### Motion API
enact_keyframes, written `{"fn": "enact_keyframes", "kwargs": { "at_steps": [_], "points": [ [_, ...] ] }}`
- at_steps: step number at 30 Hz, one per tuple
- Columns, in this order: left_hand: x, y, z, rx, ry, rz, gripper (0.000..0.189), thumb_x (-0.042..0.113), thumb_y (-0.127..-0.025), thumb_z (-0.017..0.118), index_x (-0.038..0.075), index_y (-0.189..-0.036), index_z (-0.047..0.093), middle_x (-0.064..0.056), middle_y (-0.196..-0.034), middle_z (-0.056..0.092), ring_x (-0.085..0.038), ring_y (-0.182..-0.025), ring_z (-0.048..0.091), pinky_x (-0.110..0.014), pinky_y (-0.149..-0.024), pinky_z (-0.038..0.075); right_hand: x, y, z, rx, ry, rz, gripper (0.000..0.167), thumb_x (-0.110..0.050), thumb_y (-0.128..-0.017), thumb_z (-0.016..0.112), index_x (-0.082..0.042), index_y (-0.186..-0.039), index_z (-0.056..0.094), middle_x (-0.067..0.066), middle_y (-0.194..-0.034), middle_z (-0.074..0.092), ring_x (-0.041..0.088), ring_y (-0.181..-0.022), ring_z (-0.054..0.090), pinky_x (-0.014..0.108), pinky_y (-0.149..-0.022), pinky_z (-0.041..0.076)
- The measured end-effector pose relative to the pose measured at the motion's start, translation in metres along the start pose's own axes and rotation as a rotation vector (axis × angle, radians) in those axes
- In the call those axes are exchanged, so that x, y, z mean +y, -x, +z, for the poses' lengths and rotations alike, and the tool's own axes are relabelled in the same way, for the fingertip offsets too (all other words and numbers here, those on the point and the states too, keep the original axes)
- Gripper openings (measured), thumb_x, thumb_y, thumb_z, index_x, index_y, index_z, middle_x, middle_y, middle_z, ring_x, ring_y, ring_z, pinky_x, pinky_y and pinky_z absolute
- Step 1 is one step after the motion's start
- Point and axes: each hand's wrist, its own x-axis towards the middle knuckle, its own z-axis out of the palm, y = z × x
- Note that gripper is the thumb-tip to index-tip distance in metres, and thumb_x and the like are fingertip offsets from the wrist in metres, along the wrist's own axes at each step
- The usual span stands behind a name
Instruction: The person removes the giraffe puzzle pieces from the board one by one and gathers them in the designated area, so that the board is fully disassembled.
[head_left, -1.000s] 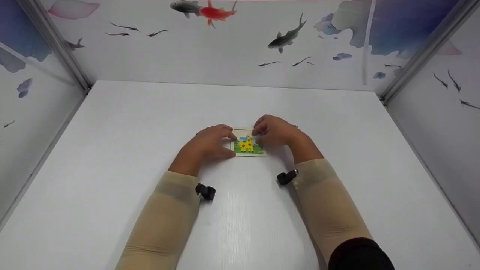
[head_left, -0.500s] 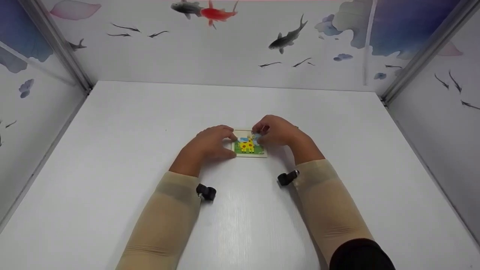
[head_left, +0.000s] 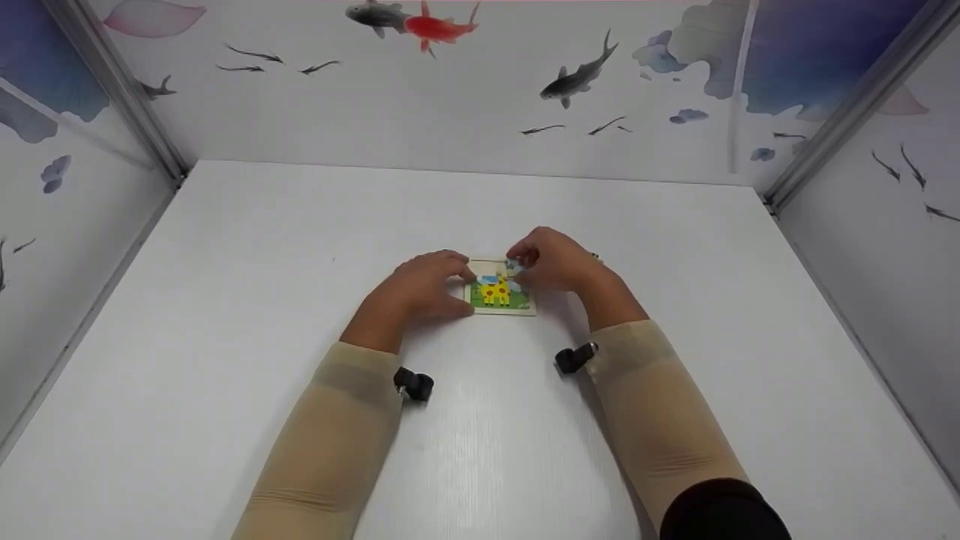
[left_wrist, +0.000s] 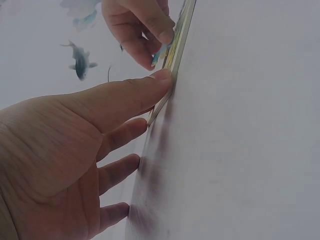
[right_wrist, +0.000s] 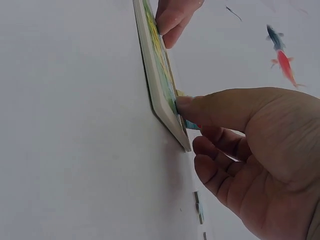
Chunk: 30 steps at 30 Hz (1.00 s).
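Giraffe puzzle (head_left: 500, 289) lies flat on the white table (head_left: 480, 420), giraffe (head_left: 495, 293) head pointing away; its long side seems to run left-right. Left hand (head_left: 421, 286), fingers apart, touches its left edge; right hand (head_left: 556, 261) pinches a blue piece (right_wrist: 192, 125).

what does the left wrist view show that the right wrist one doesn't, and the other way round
Only the left wrist view: the palm of the left hand and a lone printed grey fish. Only the right wrist view: loose pieces off the puzzle board, and a printed red fish. Both: that board, slanted, and the bluish piece pinched by the right hand.
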Motion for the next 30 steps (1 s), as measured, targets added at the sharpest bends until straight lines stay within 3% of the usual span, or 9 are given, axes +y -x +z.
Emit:
{"fn": "enact_keyframes", "kwargs": {
  "at_steps": [9, 14, 21, 30],
  "points": [
    [-0.001, 0.0, -0.001, -0.002, -0.012, 0.005, 0.051, 0.039, -0.093, 0.078, 0.028, -0.143, 0.068, 0.007, -0.168, 0.046, -0.026, -0.163, 0.034, -0.057, -0.135, 0.024, 0.003, 0.003, -0.007, 0.049, -0.104, -0.012, 0.026, -0.02, -0.104, 0.069, -0.029, -0.127, 0.078, -0.001, -0.129, 0.068, 0.025, -0.12, 0.06, 0.043, -0.11, 0.057],
    [-0.002, 0.0, 0.0, 0.003, -0.012, 0.015, 0.051, 0.038, -0.093, 0.078, 0.029, -0.142, 0.068, 0.008, -0.168, 0.045, -0.026, -0.163, 0.033, -0.056, -0.135, 0.024, 0.018, 0.01, -0.025, 0.149, -0.232, -0.023, 0.029, -0.02, -0.105, 0.069, -0.025, -0.133, 0.074, 0.001, -0.127, 0.068, 0.025, -0.118, 0.062, 0.04, -0.102, 0.059],
    [0.001, 0.0, 0.0, -0.008, -0.018, 0.002, 0.054, 0.036, -0.093, 0.079, 0.028, -0.145, 0.067, 0.008, -0.17, 0.043, -0.025, -0.165, 0.03, -0.055, -0.136, 0.022, 0.06, 0.028, -0.055, 0.285, -0.306, 0.064, 0.033, -0.018, -0.105, 0.068, -0.019, -0.137, 0.069, 0.007, -0.133, 0.065, 0.026, -0.123, 0.061, 0.04, -0.103, 0.058],
    [0.001, -0.001, 0.001, -0.006, -0.031, 0.003, 0.055, 0.036, -0.093, 0.079, 0.028, -0.146, 0.066, 0.007, -0.17, 0.044, -0.026, -0.165, 0.03, -0.056, -0.136, 0.021, 0.111, 0.041, -0.07, 0.324, -0.327, 0.194, 0.036, -0.021, -0.106, 0.068, -0.018, -0.142, 0.066, 0.008, -0.141, 0.063, 0.026, -0.124, 0.06, 0.04, -0.104, 0.058]
  ]
}}
